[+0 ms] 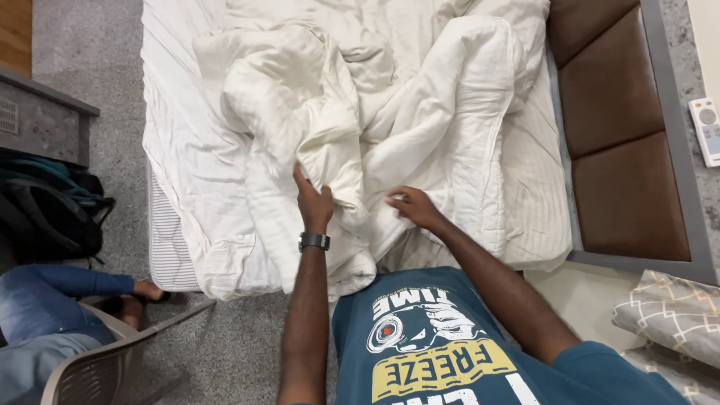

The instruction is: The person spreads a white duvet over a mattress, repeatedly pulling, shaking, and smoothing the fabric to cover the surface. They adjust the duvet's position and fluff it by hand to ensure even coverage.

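One crumpled white duvet (352, 120) on one bed (169, 247), a fold gripped by the left hand (313, 201) (one wristwatch (313, 241) just below), another pinched by the right hand (414, 207) alongside.

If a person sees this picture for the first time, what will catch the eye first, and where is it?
First comes the crumpled white duvet, heaped over the middle of the bed. At its near edge, the left hand grips a fold, and the right hand pinches the cloth beside it. On the right stands a brown padded headboard; at far left lies a dark backpack.
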